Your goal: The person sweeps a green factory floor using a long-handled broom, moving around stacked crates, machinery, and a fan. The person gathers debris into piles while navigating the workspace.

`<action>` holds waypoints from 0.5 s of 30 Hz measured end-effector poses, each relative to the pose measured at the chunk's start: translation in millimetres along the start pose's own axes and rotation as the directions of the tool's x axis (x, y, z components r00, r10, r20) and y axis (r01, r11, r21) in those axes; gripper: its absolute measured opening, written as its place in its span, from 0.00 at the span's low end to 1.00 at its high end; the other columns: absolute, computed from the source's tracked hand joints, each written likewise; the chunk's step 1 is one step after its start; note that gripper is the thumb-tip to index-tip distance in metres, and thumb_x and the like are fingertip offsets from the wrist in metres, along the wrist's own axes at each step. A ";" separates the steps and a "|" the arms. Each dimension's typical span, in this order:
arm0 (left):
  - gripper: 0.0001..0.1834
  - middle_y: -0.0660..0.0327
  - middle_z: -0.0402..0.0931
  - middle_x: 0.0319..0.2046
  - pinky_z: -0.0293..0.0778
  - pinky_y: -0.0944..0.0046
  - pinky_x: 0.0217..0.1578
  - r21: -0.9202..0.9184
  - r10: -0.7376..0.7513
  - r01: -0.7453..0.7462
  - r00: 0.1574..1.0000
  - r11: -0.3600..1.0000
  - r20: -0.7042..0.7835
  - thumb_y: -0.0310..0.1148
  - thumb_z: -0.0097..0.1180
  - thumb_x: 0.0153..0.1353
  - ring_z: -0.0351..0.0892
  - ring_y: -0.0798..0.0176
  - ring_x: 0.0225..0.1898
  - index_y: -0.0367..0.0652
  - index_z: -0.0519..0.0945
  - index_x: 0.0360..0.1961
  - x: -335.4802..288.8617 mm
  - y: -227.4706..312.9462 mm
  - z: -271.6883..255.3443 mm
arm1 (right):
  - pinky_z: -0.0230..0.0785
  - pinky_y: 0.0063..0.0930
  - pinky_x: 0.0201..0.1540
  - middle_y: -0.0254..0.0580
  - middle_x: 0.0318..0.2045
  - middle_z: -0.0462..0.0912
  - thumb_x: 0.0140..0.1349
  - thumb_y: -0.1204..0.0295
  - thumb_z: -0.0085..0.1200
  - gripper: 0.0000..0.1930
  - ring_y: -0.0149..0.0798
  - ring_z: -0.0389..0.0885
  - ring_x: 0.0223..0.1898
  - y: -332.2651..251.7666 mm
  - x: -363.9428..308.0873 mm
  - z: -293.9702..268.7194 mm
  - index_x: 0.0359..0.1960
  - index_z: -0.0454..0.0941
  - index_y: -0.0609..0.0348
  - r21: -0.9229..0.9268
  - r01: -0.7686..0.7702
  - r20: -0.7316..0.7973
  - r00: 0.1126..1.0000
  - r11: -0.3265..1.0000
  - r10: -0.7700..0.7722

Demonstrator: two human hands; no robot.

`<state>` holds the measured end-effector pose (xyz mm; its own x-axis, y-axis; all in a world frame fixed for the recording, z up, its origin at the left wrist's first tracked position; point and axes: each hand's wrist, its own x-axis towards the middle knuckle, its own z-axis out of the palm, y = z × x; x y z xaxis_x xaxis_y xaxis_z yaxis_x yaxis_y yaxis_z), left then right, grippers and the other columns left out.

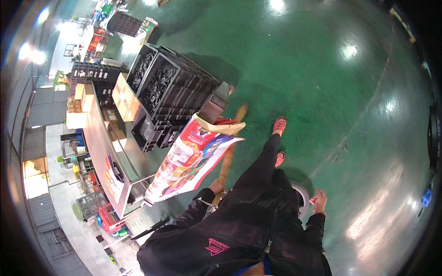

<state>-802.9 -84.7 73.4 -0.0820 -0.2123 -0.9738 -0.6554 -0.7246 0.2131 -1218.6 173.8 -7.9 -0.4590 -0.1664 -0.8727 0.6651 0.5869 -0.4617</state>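
Note:
My left hand (216,187) is closed around a yellowish-brown pole (225,166) that looks like bamboo. The pole runs forward past a large, colourful printed sheet or sack (177,163), which hides part of it. A pale band circles my left wrist. My right hand (318,201) hangs at my right side with nothing visible in it, its fingers loosely bent and apart. Close to it, partly behind my body, a grey rounded rim (301,195) shows; I cannot tell what it belongs to.
Black crates (184,92) filled with small black parts stand ahead to the left, with a cardboard box (125,96) beside them. A long table (99,145) runs along my left. Near its close end is a red basket (109,218). Green floor (317,78) stretches ahead and right.

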 end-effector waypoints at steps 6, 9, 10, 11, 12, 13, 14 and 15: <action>0.06 0.55 0.67 0.11 0.66 0.59 0.13 -0.263 -0.057 -0.008 0.969 0.965 -0.240 0.30 0.46 0.46 0.68 0.57 0.12 0.37 0.67 0.24 122.8 -34.7 -28.2 | 0.68 0.25 0.17 0.33 0.15 0.64 0.50 0.74 0.41 0.13 0.29 0.66 0.13 -82.0 22.6 35.0 0.38 0.70 0.56 -0.190 0.022 0.064 0.998 0.982 -0.010; 0.09 0.54 0.65 0.10 0.65 0.58 0.12 -0.780 0.179 -0.215 0.975 0.588 -0.134 0.33 0.43 0.48 0.66 0.57 0.10 0.39 0.66 0.17 181.8 -5.0 -38.8 | 0.67 0.25 0.15 0.35 0.15 0.64 0.48 0.77 0.39 0.13 0.28 0.65 0.11 -116.4 23.6 33.8 0.38 0.69 0.59 -0.425 0.056 0.093 0.996 0.904 -0.018; 0.11 0.54 0.65 0.10 0.65 0.58 0.11 -0.817 0.258 -0.292 0.949 0.497 -0.182 0.34 0.43 0.49 0.65 0.56 0.10 0.40 0.65 0.15 195.5 12.4 -28.4 | 0.68 0.26 0.16 0.34 0.15 0.64 0.49 0.76 0.39 0.13 0.28 0.66 0.12 -128.2 24.2 30.3 0.38 0.69 0.57 -0.458 0.042 0.082 0.997 0.888 -0.005; 0.11 0.56 0.65 0.10 0.63 0.61 0.10 -0.711 0.066 -0.010 0.996 0.703 0.052 0.34 0.39 0.51 0.65 0.59 0.10 0.42 0.65 0.15 203.5 33.4 -29.9 | 0.69 0.26 0.16 0.34 0.16 0.64 0.49 0.76 0.40 0.13 0.28 0.66 0.13 -142.1 26.7 26.0 0.39 0.69 0.57 -0.430 0.010 0.039 0.999 0.903 0.007; 0.10 0.57 0.68 0.11 0.63 0.62 0.11 -0.662 0.264 -0.164 0.963 0.731 0.053 0.34 0.40 0.50 0.66 0.59 0.10 0.41 0.69 0.18 205.0 54.3 -15.5 | 0.69 0.26 0.17 0.34 0.16 0.65 0.49 0.76 0.40 0.13 0.28 0.66 0.13 -154.6 28.9 22.8 0.39 0.68 0.56 -0.412 -0.004 0.018 1.000 0.911 0.013; 0.09 0.56 0.68 0.11 0.64 0.62 0.11 -0.639 0.293 -0.190 0.955 0.746 0.057 0.33 0.41 0.48 0.67 0.59 0.10 0.40 0.69 0.17 208.5 82.5 2.0 | 0.69 0.27 0.17 0.34 0.16 0.65 0.50 0.75 0.40 0.13 0.28 0.66 0.14 -167.1 33.4 22.4 0.39 0.68 0.55 -0.407 -0.002 0.005 1.000 0.914 0.004; 0.08 0.56 0.68 0.10 0.64 0.61 0.11 -0.616 0.260 -0.183 0.965 0.766 0.035 0.32 0.43 0.47 0.67 0.58 0.10 0.39 0.69 0.17 213.7 116.2 23.1 | 0.70 0.27 0.19 0.34 0.16 0.65 0.50 0.75 0.41 0.13 0.28 0.67 0.14 -178.8 38.1 23.7 0.39 0.68 0.55 -0.369 -0.019 -0.027 1.000 0.929 0.010; 0.08 0.56 0.68 0.10 0.65 0.61 0.11 -0.588 0.232 -0.186 0.973 0.787 0.003 0.30 0.44 0.45 0.68 0.58 0.10 0.38 0.69 0.16 218.0 152.9 47.4 | 0.70 0.27 0.18 0.34 0.16 0.65 0.50 0.75 0.41 0.13 0.28 0.66 0.14 -190.2 42.9 26.5 0.39 0.68 0.55 -0.347 -0.039 -0.041 0.999 0.937 0.027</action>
<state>-956.6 -210.7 -110.2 -0.2342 -0.3722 -0.8981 -0.0595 -0.9166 0.3953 -1349.3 34.1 38.3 -0.4651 -0.1181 -0.8774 0.4372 0.8312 -0.3436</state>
